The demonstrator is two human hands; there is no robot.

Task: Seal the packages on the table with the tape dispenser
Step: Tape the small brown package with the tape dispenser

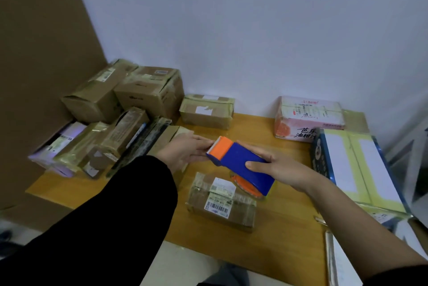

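Presently the right hand [278,170] is gripping the tape dispenser [240,160] above the package [222,200] by the surface's [289,228] front edge, the left hand [185,153] is touching its cutter, hold unclear; the step is likely calling for drawing tape out.

Left arm: we bring it in from the lower left, covered by a black sleeve [115,216] down to the wrist and angled up to the right.
Left hand [183,155]: our fingers are nearly straight and held together, tips touching the orange toothed end of the blue and orange plastic tape dispenser [238,160].
Right arm: our bare forearm [347,214] comes in from the lower right, with the wrist roughly in line with it.
Right hand [280,167]: we grip the dispenser's blue body, thumb [252,165] pressed on its near face and fingers curled over the far edge.
Hands together: they point toward each other, near but not touching.
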